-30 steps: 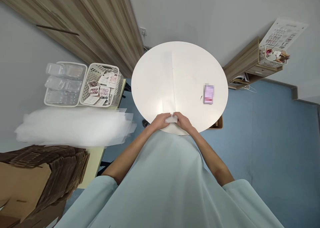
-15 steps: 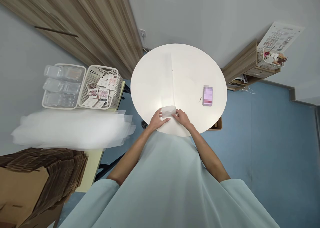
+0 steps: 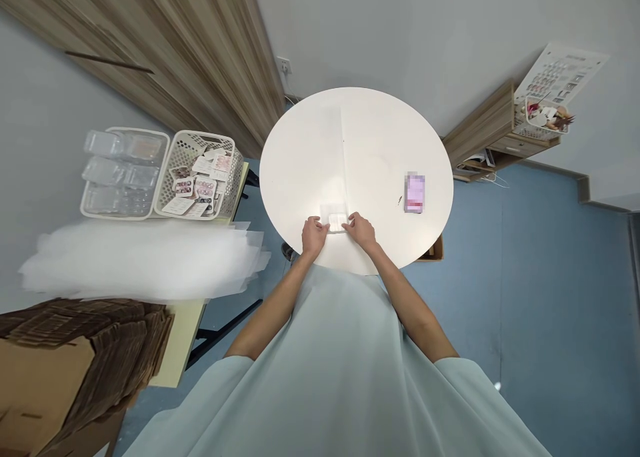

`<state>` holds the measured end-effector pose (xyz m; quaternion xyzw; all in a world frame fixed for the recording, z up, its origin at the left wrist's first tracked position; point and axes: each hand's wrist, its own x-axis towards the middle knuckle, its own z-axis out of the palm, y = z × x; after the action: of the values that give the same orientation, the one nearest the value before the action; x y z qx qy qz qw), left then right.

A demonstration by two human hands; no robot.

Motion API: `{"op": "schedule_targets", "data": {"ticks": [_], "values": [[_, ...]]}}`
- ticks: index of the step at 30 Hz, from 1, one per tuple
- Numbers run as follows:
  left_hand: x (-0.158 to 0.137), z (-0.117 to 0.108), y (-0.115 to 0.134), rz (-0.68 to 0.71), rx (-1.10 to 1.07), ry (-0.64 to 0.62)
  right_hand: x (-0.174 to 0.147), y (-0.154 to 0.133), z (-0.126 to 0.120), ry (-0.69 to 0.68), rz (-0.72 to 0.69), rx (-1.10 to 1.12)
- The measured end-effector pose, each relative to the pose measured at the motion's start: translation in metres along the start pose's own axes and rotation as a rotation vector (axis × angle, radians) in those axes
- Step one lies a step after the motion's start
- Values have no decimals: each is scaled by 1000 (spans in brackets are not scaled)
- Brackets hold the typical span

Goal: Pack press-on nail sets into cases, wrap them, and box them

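A small clear plastic box [image 3: 337,223] lies at the near end of a long, thin translucent white sheet [image 3: 334,157] on the round white table [image 3: 390,130]. My left hand [image 3: 314,237] has its fingers closed at the left edge of the box and sheet. At the right edge of the box, my right hand [image 3: 362,231] pinches with thumb and fingers. Exactly how the sheet lies against the box is too fine to make out.
A blurred pink-purple pack [image 3: 415,193] sits on the table's right side. To the left stand a basket of clear boxes [image 3: 103,170], a basket of cards [image 3: 193,203], a pile of white sheets [image 3: 140,260] and stacked cardboard [image 3: 115,357]. A wooden cabinet [image 3: 480,137] is at right.
My left hand has drawn its fingers in from a spread pose to a pinch. The box between my hands now lies flatter, with its clear top showing. The view has shifted slightly.
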<state>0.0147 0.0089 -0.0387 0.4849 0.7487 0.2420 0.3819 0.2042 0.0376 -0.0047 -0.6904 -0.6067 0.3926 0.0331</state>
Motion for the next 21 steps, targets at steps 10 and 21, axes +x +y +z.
{"op": "schedule_targets", "data": {"ticks": [10,21], "values": [[6,-14,18,454,309,-22,-3,-16,3,99,-475,-275],[19,-25,12,536,272,-320,-4,15,18,32,-531,-253]]}}
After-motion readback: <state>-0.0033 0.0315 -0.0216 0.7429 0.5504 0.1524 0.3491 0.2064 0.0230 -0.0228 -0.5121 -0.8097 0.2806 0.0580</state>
